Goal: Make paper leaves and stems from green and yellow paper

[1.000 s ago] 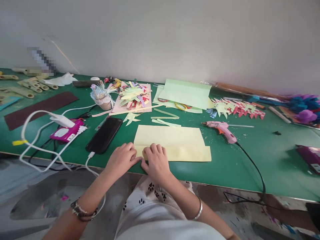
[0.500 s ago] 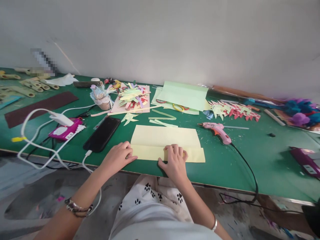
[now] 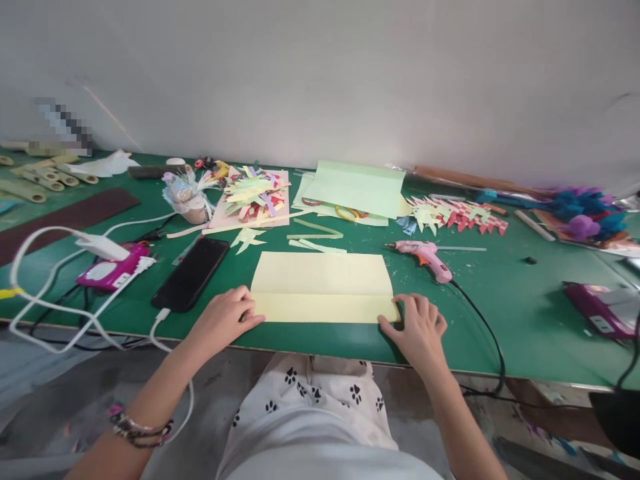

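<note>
A pale yellow sheet of paper (image 3: 323, 273) lies in front of me, its near part folded over into a long flap with a crease running across. My left hand (image 3: 231, 313) grips the flap's left end, thumb at the near corner and the other fingers curled. At the opposite end, my right hand (image 3: 417, 327) has the right edge between thumb and forefinger, the remaining fingers bent. Beyond the right hand lies a pink glue gun (image 3: 425, 257) with a clear glue stick in its back. A black phone (image 3: 191, 275) rests to the left of my left hand.
Behind the sheet are paper strips (image 3: 317, 245), a pile of cut paper pieces (image 3: 257, 193) and green paper (image 3: 360, 190) over scissors. A magenta power strip (image 3: 115, 267) with white cables sits at left. The glue gun's cord (image 3: 487, 333) hangs over the table's front edge.
My right hand has slid from the middle of the flap to its right end. The flap's right end now lines up more closely with the sheet. The view has shifted slightly right.
</note>
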`<act>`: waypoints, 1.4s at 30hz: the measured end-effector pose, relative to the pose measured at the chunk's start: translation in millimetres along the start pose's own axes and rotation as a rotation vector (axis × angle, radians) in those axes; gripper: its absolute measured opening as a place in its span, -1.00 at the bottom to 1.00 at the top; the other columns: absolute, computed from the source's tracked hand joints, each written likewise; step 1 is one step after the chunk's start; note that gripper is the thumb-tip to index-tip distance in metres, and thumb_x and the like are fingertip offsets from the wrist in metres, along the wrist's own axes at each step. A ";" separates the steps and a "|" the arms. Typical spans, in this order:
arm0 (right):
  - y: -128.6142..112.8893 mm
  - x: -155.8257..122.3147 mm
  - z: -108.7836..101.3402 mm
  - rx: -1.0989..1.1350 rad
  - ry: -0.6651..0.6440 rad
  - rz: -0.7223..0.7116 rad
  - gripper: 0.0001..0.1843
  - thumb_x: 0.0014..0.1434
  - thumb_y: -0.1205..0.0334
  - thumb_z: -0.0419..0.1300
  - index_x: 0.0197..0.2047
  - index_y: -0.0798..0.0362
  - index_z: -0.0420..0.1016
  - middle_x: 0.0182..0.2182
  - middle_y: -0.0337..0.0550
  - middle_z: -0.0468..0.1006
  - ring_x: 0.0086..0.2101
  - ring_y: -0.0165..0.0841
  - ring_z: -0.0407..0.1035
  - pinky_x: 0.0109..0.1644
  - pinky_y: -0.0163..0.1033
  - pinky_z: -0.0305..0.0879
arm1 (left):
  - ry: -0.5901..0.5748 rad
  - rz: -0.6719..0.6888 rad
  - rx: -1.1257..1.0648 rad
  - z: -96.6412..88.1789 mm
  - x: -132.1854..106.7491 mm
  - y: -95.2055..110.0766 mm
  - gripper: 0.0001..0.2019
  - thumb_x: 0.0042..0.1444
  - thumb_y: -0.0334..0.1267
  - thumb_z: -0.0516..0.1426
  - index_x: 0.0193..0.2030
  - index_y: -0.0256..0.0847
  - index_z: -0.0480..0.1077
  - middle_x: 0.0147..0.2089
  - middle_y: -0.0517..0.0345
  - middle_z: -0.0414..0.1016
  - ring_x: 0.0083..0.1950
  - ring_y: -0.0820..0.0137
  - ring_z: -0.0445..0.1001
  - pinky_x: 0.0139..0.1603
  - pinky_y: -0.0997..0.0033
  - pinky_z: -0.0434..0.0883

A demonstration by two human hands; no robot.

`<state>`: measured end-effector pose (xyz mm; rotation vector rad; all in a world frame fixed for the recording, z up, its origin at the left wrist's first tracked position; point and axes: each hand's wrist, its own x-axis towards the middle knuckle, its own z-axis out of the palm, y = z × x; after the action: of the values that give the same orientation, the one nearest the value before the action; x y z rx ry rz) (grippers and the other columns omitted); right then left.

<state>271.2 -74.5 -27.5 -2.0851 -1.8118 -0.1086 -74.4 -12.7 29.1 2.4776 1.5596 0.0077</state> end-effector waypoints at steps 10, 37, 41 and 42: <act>-25.2 2.6 -10.5 0.073 0.090 -0.267 -0.79 0.18 0.20 0.02 -0.13 0.05 0.32 -0.13 -0.01 0.36 -0.12 -0.20 0.22 0.00 -0.03 0.06 | 0.084 0.223 0.033 -0.7 8.3 36.5 -0.82 0.12 -0.22 0.05 -0.14 -0.16 0.32 -0.07 0.06 0.34 -0.08 0.27 0.33 -0.10 0.29 0.28; -46.0 87.0 -50.8 -0.039 0.426 -0.868 -0.73 -0.02 0.51 -0.01 -0.67 0.07 0.18 -0.74 -0.39 0.20 -0.63 -0.53 0.04 -0.13 -0.32 0.15 | 0.633 0.788 0.286 -46.3 44.6 45.7 -0.78 0.18 -0.45 -0.06 -0.45 -0.21 0.29 -0.62 0.34 0.35 -0.58 0.55 0.20 -0.39 0.48 0.21; -7.8 98.6 -59.1 -0.189 0.477 -0.797 -0.75 -0.01 0.49 0.02 -0.64 0.05 0.21 -0.71 -0.35 0.30 -0.59 -0.48 0.16 -0.12 -0.26 0.16 | 0.651 0.775 0.363 -57.8 41.5 35.2 -0.79 0.16 -0.45 -0.03 -0.47 -0.21 0.29 -0.63 0.35 0.34 -0.59 0.55 0.20 -0.39 0.47 0.22; -4.5 99.1 -62.4 -0.174 0.497 -0.758 -0.76 0.00 0.49 0.02 -0.62 0.05 0.22 -0.68 -0.33 0.34 -0.57 -0.47 0.20 -0.12 -0.24 0.16 | 0.660 0.771 0.373 -60.1 41.2 35.0 -0.79 0.15 -0.46 -0.03 -0.48 -0.21 0.29 -0.63 0.35 0.33 -0.59 0.55 0.19 -0.39 0.48 0.22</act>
<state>295.0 -1.4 60.9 -1.1858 -2.1802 -0.9136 -32.2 20.1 89.7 3.4472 0.6611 0.7819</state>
